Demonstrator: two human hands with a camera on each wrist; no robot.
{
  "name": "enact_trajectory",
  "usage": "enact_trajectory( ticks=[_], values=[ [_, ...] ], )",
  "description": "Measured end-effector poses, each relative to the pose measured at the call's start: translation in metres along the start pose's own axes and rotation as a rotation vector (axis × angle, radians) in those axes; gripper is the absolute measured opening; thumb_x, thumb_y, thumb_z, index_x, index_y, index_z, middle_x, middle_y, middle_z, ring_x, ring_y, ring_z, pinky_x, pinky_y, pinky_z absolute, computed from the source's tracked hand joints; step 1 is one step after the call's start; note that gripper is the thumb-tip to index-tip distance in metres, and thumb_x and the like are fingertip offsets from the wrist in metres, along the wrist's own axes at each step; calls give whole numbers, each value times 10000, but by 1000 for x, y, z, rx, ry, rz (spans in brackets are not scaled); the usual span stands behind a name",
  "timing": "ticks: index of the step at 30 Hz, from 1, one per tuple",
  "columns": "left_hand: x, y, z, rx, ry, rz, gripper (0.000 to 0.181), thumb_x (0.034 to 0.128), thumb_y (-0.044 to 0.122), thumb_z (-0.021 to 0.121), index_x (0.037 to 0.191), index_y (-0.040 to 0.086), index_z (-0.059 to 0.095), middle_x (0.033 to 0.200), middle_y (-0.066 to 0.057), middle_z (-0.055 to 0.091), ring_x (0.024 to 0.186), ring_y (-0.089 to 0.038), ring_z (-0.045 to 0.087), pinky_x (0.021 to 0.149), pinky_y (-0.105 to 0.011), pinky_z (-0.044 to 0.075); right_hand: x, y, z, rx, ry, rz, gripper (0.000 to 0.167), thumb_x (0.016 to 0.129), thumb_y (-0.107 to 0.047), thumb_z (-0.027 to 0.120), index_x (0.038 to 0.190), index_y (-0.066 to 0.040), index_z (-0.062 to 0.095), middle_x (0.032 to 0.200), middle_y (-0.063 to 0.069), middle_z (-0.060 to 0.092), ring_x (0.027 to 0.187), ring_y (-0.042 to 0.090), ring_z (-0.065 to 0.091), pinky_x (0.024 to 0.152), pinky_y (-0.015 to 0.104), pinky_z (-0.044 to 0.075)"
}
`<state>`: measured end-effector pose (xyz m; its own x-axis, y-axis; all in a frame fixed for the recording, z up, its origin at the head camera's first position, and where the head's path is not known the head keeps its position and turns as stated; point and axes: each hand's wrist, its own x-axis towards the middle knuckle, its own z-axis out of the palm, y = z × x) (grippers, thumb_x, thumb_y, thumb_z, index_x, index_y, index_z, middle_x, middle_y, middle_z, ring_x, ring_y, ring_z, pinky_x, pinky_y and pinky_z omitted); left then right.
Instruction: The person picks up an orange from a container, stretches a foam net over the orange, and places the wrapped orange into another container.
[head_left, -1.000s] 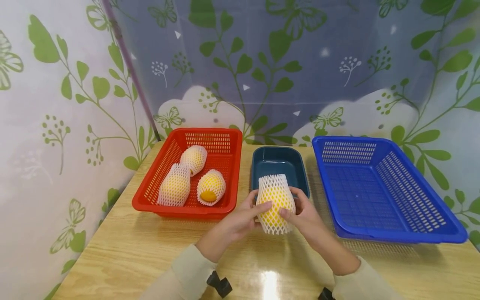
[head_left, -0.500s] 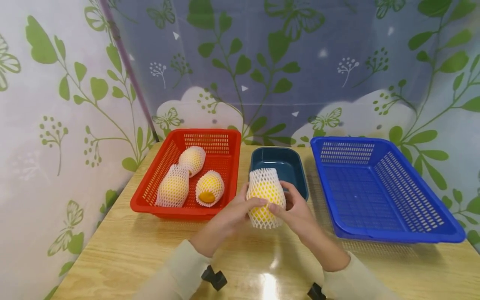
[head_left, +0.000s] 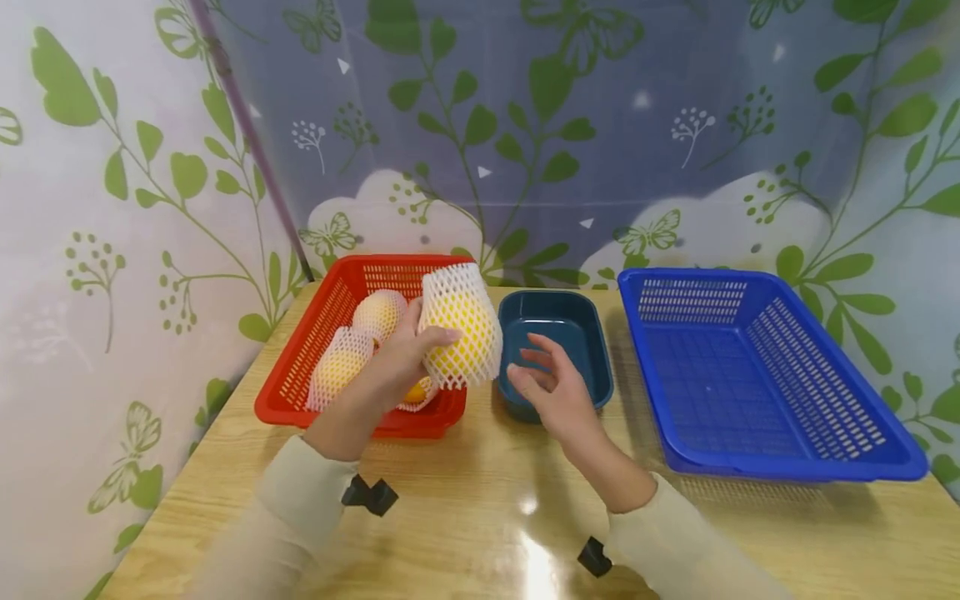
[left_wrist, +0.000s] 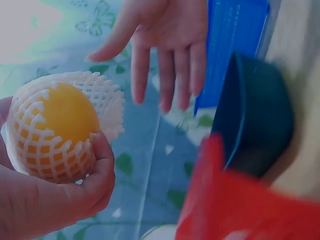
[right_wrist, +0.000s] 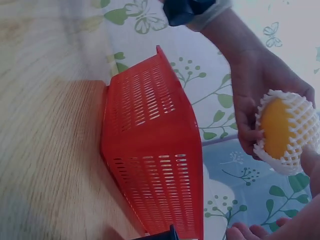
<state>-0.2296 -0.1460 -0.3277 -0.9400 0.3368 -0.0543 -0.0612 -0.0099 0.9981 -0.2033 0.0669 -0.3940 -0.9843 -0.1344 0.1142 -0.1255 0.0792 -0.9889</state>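
My left hand (head_left: 386, 362) grips a mango (head_left: 459, 333) in a white foam net, raised above the right side of the red basket (head_left: 360, 427). In the left wrist view bare yellow skin of the mango (left_wrist: 72, 112) shows where the net is open, and the fingers curl around its side. My right hand (head_left: 558, 396) is apart from the mango, over the near part of the dark teal bin (head_left: 555, 302), its fingers spread and holding nothing. Inside the red basket lie a netted mango (head_left: 378, 312) at the back and another netted mango (head_left: 341, 362) at the left; a third is mostly hidden.
A large blue basket (head_left: 720, 383) stands at the right on the wooden table (head_left: 480, 517). The teal bin sits between the two baskets. Behind the table hangs a leaf-patterned cloth (head_left: 540, 192), and another patterned cloth wall (head_left: 172, 333) borders the left side.
Both hands held the netted mango in front of the teal bin. The right hand has let go, and the left hand has carried it left and up over the red basket.
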Motion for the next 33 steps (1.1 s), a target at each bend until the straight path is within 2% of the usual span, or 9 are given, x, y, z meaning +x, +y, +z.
enact_trajectory(
  ticks=[5, 8, 12, 14, 16, 20, 23, 28, 33],
  values=[
    [17, 21, -25, 99, 75, 3, 651, 912, 196, 537, 1442, 113, 168, 1262, -150, 439, 1044, -230, 545, 860, -325, 511, 8, 0, 15, -224, -59, -67, 810, 843, -362, 758, 1494, -133, 335, 1515, 89, 365, 1360, 296, 399, 1109, 468, 340],
    [30, 32, -38, 189, 124, 4, 641, 912, 216, 562, 1426, 105, 195, 1232, -134, 448, 994, -218, 559, 801, -297, 523, 12, 0, 26, -363, -75, -92, 907, 786, -468, 778, 1508, -155, 327, 1552, 63, 310, 1393, 297, 337, 1098, 531, 330],
    [48, 42, -52, 335, 176, 5, 682, 895, 260, 606, 1419, 83, 207, 1172, -145, 469, 843, -188, 562, 591, -242, 504, 17, 2, 41, -489, -116, -101, 1018, 735, -576, 769, 1534, -177, 279, 1592, 51, 225, 1427, 305, 267, 1069, 599, 329],
    [57, 43, -56, 407, 196, 5, 728, 880, 278, 625, 1433, 75, 198, 1173, -164, 470, 834, -195, 547, 544, -251, 482, 19, 3, 46, -544, -138, -107, 1060, 724, -619, 751, 1544, -169, 251, 1606, 46, 188, 1443, 299, 234, 1072, 602, 321],
    [66, 43, -60, 498, 210, 7, 781, 864, 295, 645, 1452, 69, 183, 1194, -192, 473, 879, -226, 545, 593, -284, 495, 20, 5, 51, -599, -159, -114, 1094, 715, -655, 732, 1549, -153, 233, 1613, 47, 161, 1455, 296, 205, 1084, 600, 303],
    [86, 36, -68, 771, 249, 30, 853, 819, 346, 689, 1456, 73, 190, 1184, -212, 511, 960, -300, 538, 779, -392, 492, 21, 9, 56, -665, -196, -135, 1124, 706, -674, 724, 1542, -100, 239, 1608, 83, 178, 1464, 289, 180, 1107, 583, 278],
    [102, 28, -75, 942, 279, 51, 861, 789, 371, 707, 1435, 70, 223, 1086, -199, 562, 899, -329, 561, 773, -432, 499, 23, 12, 58, -702, -219, -136, 1137, 704, -670, 729, 1538, -74, 237, 1605, 98, 188, 1470, 270, 163, 1126, 545, 269],
    [121, 17, -80, 1059, 294, 54, 825, 779, 380, 705, 1402, 48, 277, 1030, -185, 568, 861, -332, 558, 761, -442, 491, 25, 14, 60, -738, -225, -139, 1123, 716, -659, 727, 1528, -47, 251, 1601, 103, 196, 1472, 271, 158, 1143, 512, 252],
    [133, 5, -81, 1103, 286, -15, 865, 793, 407, 703, 1439, 47, 254, 1124, -210, 536, 964, -368, 538, 866, -494, 483, 26, 15, 61, -763, -246, -144, 1078, 736, -642, 720, 1509, -23, 294, 1595, 94, 221, 1467, 276, 180, 1147, 495, 254]
  ],
)
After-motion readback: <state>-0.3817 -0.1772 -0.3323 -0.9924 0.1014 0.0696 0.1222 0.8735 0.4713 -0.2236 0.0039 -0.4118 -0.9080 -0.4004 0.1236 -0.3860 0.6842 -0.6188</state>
